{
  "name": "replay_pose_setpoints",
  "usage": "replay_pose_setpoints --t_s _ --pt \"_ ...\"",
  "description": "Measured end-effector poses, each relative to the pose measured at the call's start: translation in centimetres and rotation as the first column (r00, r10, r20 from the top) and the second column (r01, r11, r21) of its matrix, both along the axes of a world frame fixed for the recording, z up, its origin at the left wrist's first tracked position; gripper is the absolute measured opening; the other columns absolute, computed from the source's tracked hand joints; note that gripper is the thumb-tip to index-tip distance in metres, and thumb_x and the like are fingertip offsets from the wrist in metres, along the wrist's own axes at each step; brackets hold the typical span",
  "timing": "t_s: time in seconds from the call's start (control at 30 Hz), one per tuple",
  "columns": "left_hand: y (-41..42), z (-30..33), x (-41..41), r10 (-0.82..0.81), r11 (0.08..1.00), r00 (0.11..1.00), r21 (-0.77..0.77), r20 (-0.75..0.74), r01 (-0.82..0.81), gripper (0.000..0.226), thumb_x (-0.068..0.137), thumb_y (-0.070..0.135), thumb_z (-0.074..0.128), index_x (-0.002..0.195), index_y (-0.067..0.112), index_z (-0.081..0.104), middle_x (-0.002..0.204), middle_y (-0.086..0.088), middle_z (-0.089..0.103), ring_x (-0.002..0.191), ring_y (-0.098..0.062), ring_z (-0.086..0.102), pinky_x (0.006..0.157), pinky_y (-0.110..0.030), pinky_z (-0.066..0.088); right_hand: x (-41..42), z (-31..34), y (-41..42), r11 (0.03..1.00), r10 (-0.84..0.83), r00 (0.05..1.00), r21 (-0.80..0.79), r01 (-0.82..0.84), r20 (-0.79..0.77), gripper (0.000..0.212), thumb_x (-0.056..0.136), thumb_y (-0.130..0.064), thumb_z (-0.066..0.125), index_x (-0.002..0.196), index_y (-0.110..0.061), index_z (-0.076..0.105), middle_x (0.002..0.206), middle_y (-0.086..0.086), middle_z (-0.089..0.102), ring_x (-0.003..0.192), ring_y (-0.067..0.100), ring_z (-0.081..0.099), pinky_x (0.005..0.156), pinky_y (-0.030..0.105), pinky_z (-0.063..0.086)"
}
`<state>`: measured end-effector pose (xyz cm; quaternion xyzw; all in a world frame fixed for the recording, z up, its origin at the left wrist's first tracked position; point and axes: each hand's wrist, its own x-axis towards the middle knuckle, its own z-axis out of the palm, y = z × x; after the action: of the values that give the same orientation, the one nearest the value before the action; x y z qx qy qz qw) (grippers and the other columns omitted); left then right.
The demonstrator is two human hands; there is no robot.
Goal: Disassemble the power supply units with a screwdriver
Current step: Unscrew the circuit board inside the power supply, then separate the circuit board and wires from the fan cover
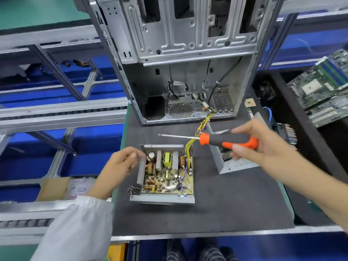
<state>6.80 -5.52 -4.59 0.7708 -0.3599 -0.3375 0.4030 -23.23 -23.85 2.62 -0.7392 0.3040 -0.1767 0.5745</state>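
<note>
Power supply: lies open on the mat, cover off, board exposed.
Left hand: fingers loosely curled, touching its left wall, likely steadying.
Right hand: fingers clamped around screwdriver, raised, tip pointing left.

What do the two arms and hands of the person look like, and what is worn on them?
The left hand is bare, and its arm wears a loose white sleeve gathered at the wrist. The right hand is bare too, without glove, and its forearm shows no sleeve.
</note>
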Motion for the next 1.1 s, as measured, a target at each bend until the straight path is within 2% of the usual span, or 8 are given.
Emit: replay_pose_setpoints --t_s 0.17,0.27,0.37,0.5,0.57,0.67,0.8,1.1 --pt "0.7 -2.2 -0.8 -0.036 0.949 0.921 0.303 0.388 -0.091 0.065 0.074 0.079 0.043 0.066 0.014 0.048 0.055 0.006 0.049 0.058 -0.014 0.050 0.055 -0.030 0.035 -2.9 -6.2 4.8 0.992 -0.115 0.992 0.063 0.112 0.057 0.030 0.078 -0.030 0.068 0.105 -0.035 0.054 0.107 0.000 0.065 0.096 0.026 0.066 0.088 0.041 0.051" --pt "0.1 -3.2 -1.0 -0.159 0.919 0.850 0.390 0.502 -0.058 0.078 0.070 0.090 0.032 0.064 0.014 0.051 0.053 0.004 0.054 0.057 -0.012 0.055 0.052 -0.028 0.039 -5.2 -9.2 7.4 0.959 -0.257 0.966 -0.121 0.255 -0.002 0.037 0.079 -0.028 0.069 0.109 -0.044 0.053 0.108 -0.015 0.062 0.098 0.010 0.065 0.083 0.030 0.050" --pt "-0.1 -3.6 -0.9 -0.205 0.930 0.844 0.367 0.496 0.010 0.065 0.080 0.082 0.029 0.058 0.025 0.051 0.052 0.004 0.056 0.056 -0.004 0.055 0.050 -0.025 0.036 -6.3 -11.3 8.9 0.901 -0.311 0.950 -0.316 0.297 0.007 0.059 0.079 -0.009 0.075 0.115 -0.047 0.048 0.115 -0.027 0.054 0.103 -0.003 0.058 0.086 0.008 0.043" --pt "0.1 -4.1 -1.0 -0.177 0.939 0.882 0.344 0.437 0.017 0.046 0.095 0.057 0.041 0.061 0.027 0.046 0.053 0.006 0.053 0.059 -0.011 0.056 0.051 -0.027 0.033 -6.1 -13.0 9.6 0.880 -0.340 0.940 -0.355 0.316 -0.006 0.063 0.068 -0.006 0.073 0.113 -0.042 0.047 0.117 -0.032 0.050 0.104 -0.008 0.055 0.087 0.004 0.040" --pt "-0.1 -4.2 -1.2 -0.181 0.938 0.827 0.347 0.532 -0.019 0.045 0.098 0.046 0.042 0.060 0.024 0.042 0.054 0.006 0.049 0.057 -0.014 0.051 0.050 -0.027 0.029 -5.7 -13.6 9.4 0.861 -0.397 0.915 -0.375 0.344 -0.073 0.061 0.066 -0.010 0.078 0.108 -0.043 0.048 0.111 -0.027 0.053 0.094 -0.005 0.058 0.080 0.002 0.041" --pt "-0.1 -3.8 -1.9 -0.184 0.942 0.736 0.330 0.652 -0.056 0.042 0.100 0.039 0.040 0.060 0.024 0.034 0.054 0.008 0.043 0.052 -0.016 0.042 0.049 -0.030 0.024 -4.8 -14.6 8.7 0.755 -0.443 0.880 -0.601 0.263 -0.171 0.052 0.060 -0.015 0.088 0.099 -0.018 0.054 0.096 -0.008 0.061 0.077 0.013 0.057 0.064 0.017 0.045" --pt "0.7 -3.7 -2.3 -0.172 0.954 0.742 0.298 0.648 -0.039 0.037 0.100 0.034 0.041 0.065 0.022 0.036 0.053 0.004 0.042 0.051 -0.021 0.042 0.049 -0.031 0.026 -2.7 -14.8 8.4 0.585 -0.481 0.849 -0.802 0.124 -0.220 0.046 0.052 -0.021 0.092 0.084 -0.007 0.062 0.080 0.002 0.062 0.062 0.022 0.059 0.056 0.027 0.044" --pt "1.7 -3.7 -2.0 -0.103 0.992 0.872 0.117 0.479 0.053 0.041 0.097 0.031 0.047 0.059 0.029 0.033 0.048 0.011 0.037 0.046 -0.009 0.038 0.048 -0.028 0.025 -1.6 -15.1 7.9 0.595 -0.447 0.831 -0.804 -0.001 -0.331 0.042 0.064 -0.022 0.086 0.091 -0.006 0.059 0.093 0.006 0.058 0.074 0.027 0.054 0.065 0.034 0.040"
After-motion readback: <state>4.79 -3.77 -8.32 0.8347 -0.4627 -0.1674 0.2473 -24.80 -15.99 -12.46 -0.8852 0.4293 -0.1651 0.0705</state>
